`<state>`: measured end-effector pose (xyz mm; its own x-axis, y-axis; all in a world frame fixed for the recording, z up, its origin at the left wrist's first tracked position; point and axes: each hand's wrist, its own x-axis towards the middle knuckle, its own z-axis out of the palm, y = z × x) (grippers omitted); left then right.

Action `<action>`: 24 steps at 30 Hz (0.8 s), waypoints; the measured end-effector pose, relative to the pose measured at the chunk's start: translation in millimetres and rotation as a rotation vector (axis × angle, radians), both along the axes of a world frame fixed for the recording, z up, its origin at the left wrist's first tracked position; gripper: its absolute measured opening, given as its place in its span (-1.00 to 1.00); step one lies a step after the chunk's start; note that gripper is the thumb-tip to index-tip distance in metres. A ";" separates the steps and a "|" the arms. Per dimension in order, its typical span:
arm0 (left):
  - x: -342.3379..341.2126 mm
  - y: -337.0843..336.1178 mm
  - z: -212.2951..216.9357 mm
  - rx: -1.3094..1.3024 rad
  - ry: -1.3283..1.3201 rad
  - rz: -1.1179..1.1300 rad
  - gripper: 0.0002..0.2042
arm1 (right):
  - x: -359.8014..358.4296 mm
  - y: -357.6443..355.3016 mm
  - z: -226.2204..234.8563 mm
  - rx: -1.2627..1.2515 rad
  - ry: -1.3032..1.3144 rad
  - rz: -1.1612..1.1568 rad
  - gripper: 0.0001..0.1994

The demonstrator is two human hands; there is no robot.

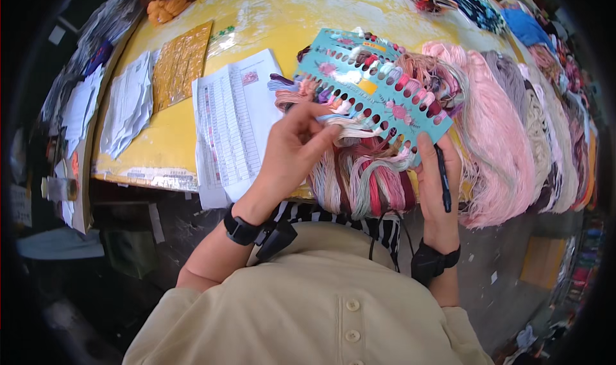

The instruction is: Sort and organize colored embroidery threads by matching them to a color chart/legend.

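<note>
Pinching soft cream thread strands [356,130] in left hand [294,144]; gripping floral turquoise perforated card [420,124] over yellow table [256,20] edge with right hand [441,169]; apparently separating strands beside card; calling next for steady hold.

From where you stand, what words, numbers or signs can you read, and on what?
Nothing legible enough to quote.
Teal thread card: small, blurred print.
White printed sheet: table entries too small.
Loose papers at left: blurred.
Yellow table's edge: blurred marks.
</note>
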<state>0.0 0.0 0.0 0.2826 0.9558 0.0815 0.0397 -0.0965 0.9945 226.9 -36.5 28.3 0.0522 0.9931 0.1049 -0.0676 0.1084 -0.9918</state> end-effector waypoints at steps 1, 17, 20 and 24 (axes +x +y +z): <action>-2.2 -0.6 6.2 -0.007 -0.061 0.089 -0.79 | -1.3 -2.0 6.5 -0.029 -0.043 -0.037 -0.61; 26.1 -19.4 -6.7 -0.508 -0.456 -0.132 -0.90 | -15.1 -4.5 -2.8 -0.020 0.014 0.027 -0.69; 25.9 -18.4 -4.1 -0.484 -0.423 -0.149 -0.85 | -14.2 -4.9 -3.9 -0.035 0.058 0.034 -0.69; 28.6 -18.7 -3.1 -0.433 -0.354 -0.117 -0.89 | -12.6 -6.2 -3.3 -0.018 -0.023 -0.009 -0.70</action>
